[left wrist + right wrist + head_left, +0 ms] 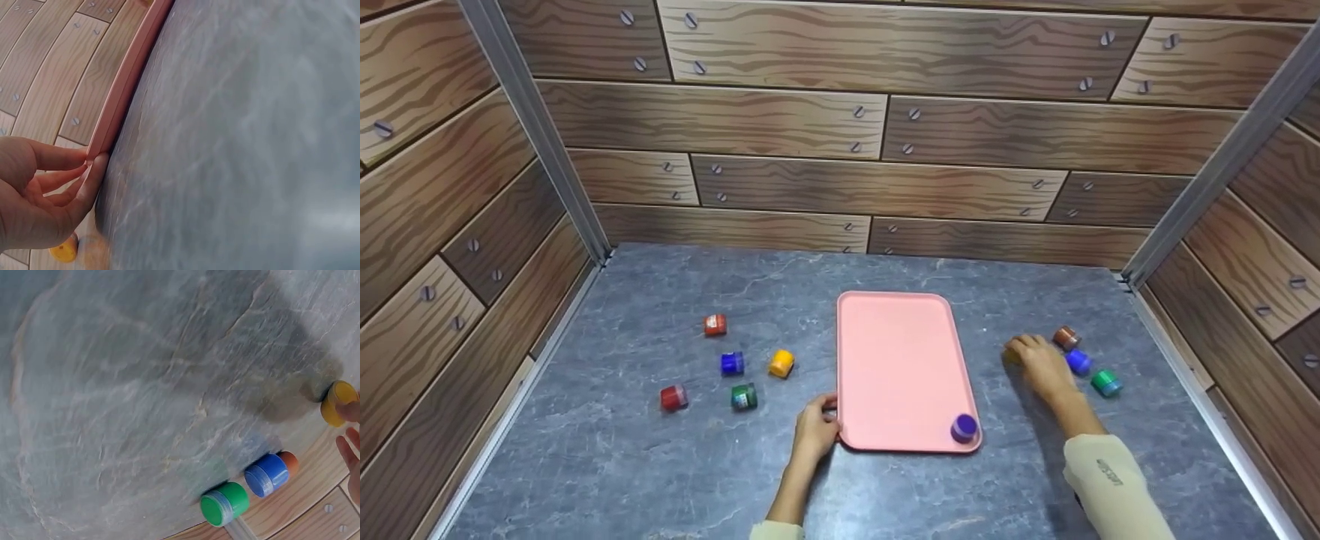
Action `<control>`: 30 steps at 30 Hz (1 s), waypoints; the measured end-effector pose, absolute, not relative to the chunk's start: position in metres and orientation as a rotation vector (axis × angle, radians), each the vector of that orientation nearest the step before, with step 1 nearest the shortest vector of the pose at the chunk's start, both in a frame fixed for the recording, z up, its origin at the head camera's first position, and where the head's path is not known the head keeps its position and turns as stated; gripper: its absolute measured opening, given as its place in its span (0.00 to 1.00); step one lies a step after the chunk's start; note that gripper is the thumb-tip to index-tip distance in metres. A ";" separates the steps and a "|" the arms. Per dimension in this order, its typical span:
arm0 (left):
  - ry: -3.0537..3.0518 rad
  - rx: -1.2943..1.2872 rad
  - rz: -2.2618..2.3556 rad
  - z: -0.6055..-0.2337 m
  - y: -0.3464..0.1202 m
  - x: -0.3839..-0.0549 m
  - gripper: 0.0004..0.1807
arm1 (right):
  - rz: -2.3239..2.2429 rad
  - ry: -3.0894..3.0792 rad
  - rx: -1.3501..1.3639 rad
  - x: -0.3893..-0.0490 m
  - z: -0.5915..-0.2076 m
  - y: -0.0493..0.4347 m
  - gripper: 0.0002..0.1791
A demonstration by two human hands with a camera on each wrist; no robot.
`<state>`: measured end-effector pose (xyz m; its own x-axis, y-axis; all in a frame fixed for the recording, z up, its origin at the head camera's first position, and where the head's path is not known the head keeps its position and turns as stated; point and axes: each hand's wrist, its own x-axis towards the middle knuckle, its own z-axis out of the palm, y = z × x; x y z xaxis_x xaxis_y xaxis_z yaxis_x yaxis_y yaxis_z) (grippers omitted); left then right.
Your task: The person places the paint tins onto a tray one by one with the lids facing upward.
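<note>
My left hand pinches the near left edge of the pink tray and keeps it from sliding. My thumb lies on the rim and my fingers curl under it.

My right hand is out on the gray table, to the right of the tray. Its fingers are touching a yellow jar that lies on its side there. I can't tell if they have closed around it. It looks like a light touch, not a firm hold.

Just past that hand lie three more little jars in a row: a brown jar, a blue jar and a green jar. One purple jar already stands in the tray, in the near right corner. Five other jars lie well apart, on the left side of the table.

I think I am at the picking-up step, with the yellow jar next to go in the tray. For that I need to close my fingers round it well, because it is round and could roll. Then I lift it and set it down in a free spot in the tray.
</note>
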<state>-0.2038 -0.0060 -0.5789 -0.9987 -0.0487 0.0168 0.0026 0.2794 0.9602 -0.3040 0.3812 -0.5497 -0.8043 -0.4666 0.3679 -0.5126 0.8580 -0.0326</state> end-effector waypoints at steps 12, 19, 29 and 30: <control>-2.475 0.003 -1.839 -0.578 -0.007 -0.204 0.25 | 0.161 -2.645 0.676 -0.304 -0.559 0.385 0.12; -2.458 0.003 -1.866 -0.577 -0.007 -0.203 0.25 | 0.138 -2.661 0.676 -0.299 -0.556 0.383 0.14; -2.495 0.041 -1.836 -0.579 -0.007 -0.204 0.24 | 0.175 -2.667 0.666 -0.294 -0.548 0.376 0.18; -2.494 0.043 -1.838 -0.579 -0.007 -0.204 0.24 | 0.177 -2.661 0.670 -0.293 -0.547 0.374 0.18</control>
<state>-0.2039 -0.0074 -0.5788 -0.9987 -0.0476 0.0182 0.0033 0.2962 0.9551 -0.2931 0.3744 -0.5466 -0.8101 -0.4294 0.3993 -0.4785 0.8777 -0.0269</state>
